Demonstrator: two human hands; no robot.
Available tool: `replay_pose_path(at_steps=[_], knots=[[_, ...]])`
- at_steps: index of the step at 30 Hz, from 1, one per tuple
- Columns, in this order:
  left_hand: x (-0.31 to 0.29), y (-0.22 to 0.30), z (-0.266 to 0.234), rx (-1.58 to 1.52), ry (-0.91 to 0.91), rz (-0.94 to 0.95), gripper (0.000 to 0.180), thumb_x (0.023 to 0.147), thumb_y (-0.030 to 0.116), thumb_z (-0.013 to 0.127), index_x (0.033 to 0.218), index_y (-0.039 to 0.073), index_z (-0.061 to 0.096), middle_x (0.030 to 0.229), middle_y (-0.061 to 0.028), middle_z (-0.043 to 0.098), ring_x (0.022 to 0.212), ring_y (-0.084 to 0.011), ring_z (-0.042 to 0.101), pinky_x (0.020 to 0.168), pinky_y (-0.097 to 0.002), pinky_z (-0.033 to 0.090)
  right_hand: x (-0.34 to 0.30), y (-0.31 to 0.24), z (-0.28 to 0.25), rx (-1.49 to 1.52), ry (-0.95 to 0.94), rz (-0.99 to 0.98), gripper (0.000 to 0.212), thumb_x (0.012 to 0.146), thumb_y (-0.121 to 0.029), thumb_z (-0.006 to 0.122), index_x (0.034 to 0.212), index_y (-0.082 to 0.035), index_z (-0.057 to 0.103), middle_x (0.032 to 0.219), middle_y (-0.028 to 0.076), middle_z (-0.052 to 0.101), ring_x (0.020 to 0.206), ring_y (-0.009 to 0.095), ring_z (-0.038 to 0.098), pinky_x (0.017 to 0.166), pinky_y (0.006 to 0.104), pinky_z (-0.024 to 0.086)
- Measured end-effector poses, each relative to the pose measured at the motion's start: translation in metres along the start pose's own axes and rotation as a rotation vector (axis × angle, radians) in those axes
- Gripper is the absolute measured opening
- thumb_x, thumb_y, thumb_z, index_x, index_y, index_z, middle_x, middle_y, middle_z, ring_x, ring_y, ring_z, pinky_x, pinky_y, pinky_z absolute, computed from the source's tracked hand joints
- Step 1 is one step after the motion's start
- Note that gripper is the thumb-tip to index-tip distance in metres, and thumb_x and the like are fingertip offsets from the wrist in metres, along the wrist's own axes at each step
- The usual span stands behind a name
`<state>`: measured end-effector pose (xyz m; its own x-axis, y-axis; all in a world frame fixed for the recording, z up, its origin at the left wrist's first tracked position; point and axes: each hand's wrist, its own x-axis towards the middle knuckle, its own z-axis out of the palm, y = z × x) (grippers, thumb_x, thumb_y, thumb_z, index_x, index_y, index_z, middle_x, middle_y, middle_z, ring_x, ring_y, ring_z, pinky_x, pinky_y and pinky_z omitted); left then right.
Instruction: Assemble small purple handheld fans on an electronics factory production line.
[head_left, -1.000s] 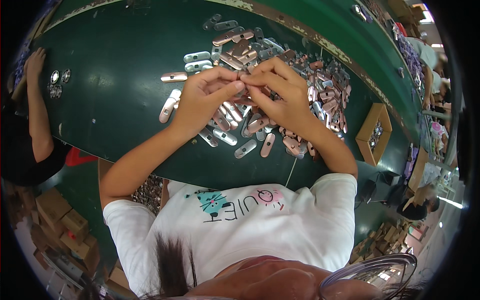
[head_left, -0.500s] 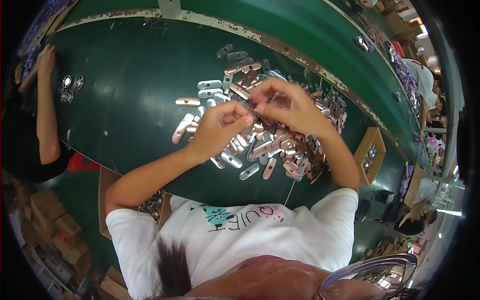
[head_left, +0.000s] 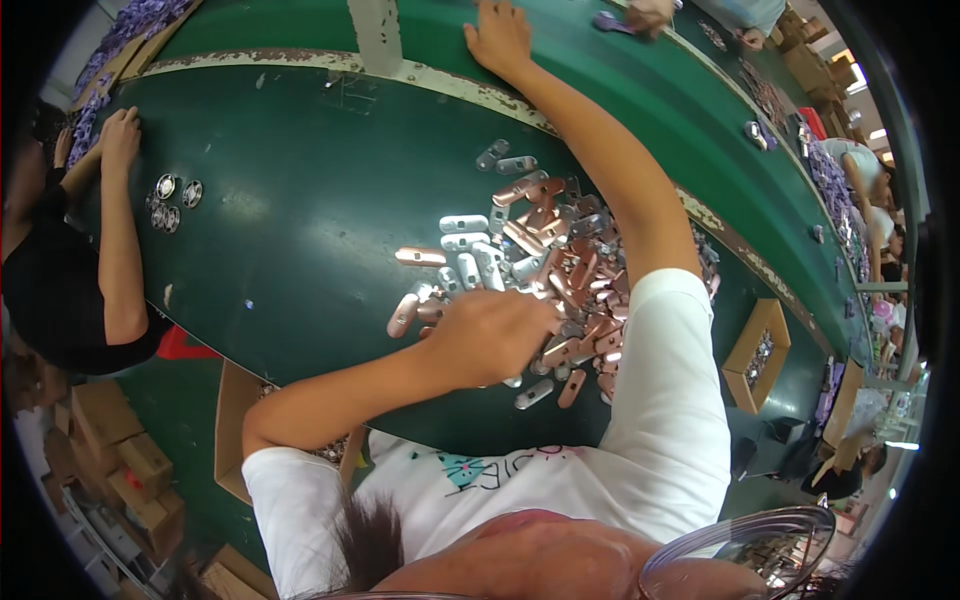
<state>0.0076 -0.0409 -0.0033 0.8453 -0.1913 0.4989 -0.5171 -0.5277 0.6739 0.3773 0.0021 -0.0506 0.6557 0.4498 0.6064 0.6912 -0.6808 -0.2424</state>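
A pile of small rounded oblong metal pieces (head_left: 575,275), silver and rose gold with a dark spot in the middle, lies on the green table (head_left: 320,200). My left hand (head_left: 492,338) is over the near left side of this pile, back upward. Its fingertips are blurred and turned away, so whether they hold a piece cannot be seen. My right arm stretches across the pile and the table's raised edge. Over the green belt beyond is my right hand (head_left: 500,42), thumb apart from loosely bent fingers, nothing visible in it.
Several round shiny metal parts (head_left: 168,203) lie at the left, near another person's arm (head_left: 120,230). A cardboard box of small parts (head_left: 755,355) stands at the right; another box (head_left: 238,430) is below my left elbow. A metal post (head_left: 375,35) rises from the table's far edge.
My hands were together above the pile, fingering a small piece. The right has since reached far forward to the belt; the left has dropped toward the pile's near side. The view has shifted slightly.
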Motion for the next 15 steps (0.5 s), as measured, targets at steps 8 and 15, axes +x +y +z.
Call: replay_pose_path(at_steps=[8, 15], knots=[[-0.004, 0.004, 0.008, 0.542, -0.002, 0.282, 0.010, 0.070, 0.016, 0.060, 0.071, 0.007, 0.056, 0.065, -0.0019, 0.051, 0.061, -0.0147, 0.054, 0.053, -0.0257, 0.042, 0.076, -0.018, 0.026, -0.062, -0.212, 0.027, 0.042, 0.085, -0.024, 0.061, 0.117, -0.001, 0.050, 0.100, 0.023, 0.061, 0.093, 0.037, 0.061, 0.082, 0.0471, 0.047], [-0.010, 0.000, 0.009, 0.520, -0.016, 0.251, 0.009, 0.068, 0.012, 0.060, 0.073, 0.004, 0.059, 0.067, -0.0041, 0.056, 0.060, -0.0131, 0.059, 0.050, -0.0225, 0.047, 0.096, 0.017, 0.077, -0.239, -0.406, 0.013, 0.055, 0.079, -0.018, 0.057, 0.132, -0.026, 0.046, 0.144, 0.014, 0.031, 0.124, 0.046, 0.038, 0.098, 0.0510, 0.041]])
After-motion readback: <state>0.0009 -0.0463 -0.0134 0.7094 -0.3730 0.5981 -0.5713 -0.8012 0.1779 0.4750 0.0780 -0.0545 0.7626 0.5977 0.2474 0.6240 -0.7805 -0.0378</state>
